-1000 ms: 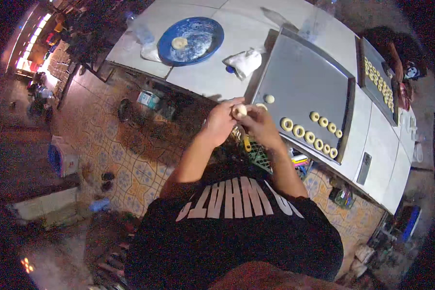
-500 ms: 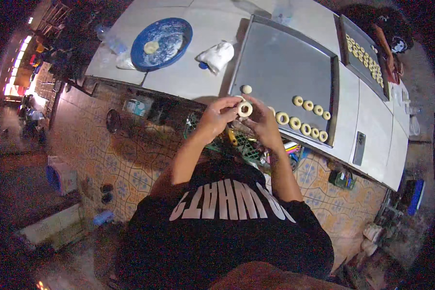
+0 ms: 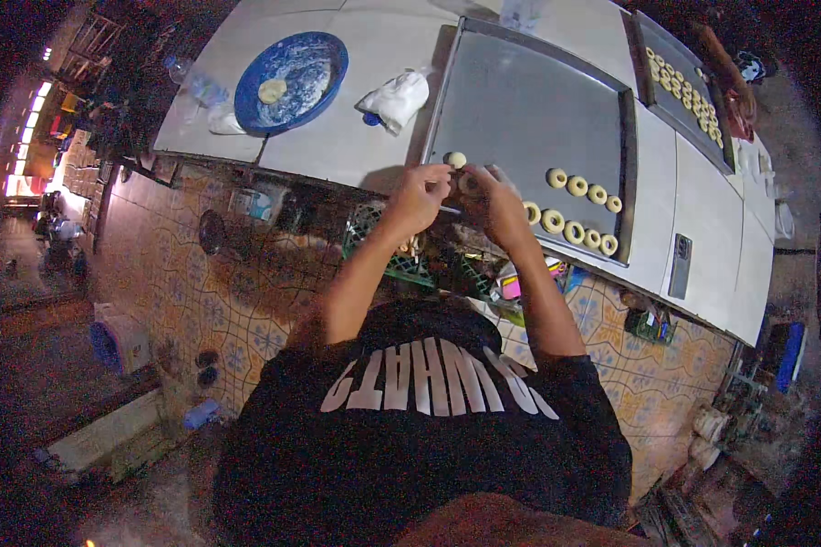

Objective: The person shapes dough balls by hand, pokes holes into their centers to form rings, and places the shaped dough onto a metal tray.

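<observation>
Head view: L hand (image 3: 418, 201), fingers curled narrow; R hand (image 3: 496, 210) adj., blurred, at near edge of metal tray (image 3: 538, 100); can't tell if either holds anything. Judged risk: R hand brushing nearest of dough rings (image 3: 553, 221), on tray just R of it, could dent soft dough; tight spacing may cause sticking. Rings smooth, approx. round. Dough ball (image 3: 456, 159) just past L fingertips. Beyond, on tabletop (image 3: 360, 169): crumpled white bag (image 3: 399, 98), floury blue bowl (image 3: 266, 66), round.

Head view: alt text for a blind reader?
A person's left hand and right hand are at the near-left corner of a metal baking tray, close to a dough ball; whether they hold anything is unclear. Dough rings line the tray's near right; a floured blue basin sits farther left.
</observation>
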Motion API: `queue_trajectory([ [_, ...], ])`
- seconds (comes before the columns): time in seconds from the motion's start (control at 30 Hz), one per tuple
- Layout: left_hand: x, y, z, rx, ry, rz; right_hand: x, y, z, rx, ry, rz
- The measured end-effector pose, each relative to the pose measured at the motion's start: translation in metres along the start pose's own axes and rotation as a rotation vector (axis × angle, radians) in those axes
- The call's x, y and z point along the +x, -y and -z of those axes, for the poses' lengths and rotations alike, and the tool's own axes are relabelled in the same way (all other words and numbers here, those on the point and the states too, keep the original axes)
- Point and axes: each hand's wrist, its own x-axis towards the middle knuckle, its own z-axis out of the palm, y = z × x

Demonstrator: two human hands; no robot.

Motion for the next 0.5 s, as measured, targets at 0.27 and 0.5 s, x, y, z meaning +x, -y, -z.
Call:
queue_trajectory([
  [0.27, -0.009, 0.008, 0.021, 0.306, -0.144, -0.149, 0.016, -0.029, 0.010, -0.311, 0.078, -0.023],
  [0.5, -0.017, -0.016, 0.007, 0.464, -0.171, -0.275, 0.022, -0.019, 0.012, -0.354, 0.236, -0.078],
])
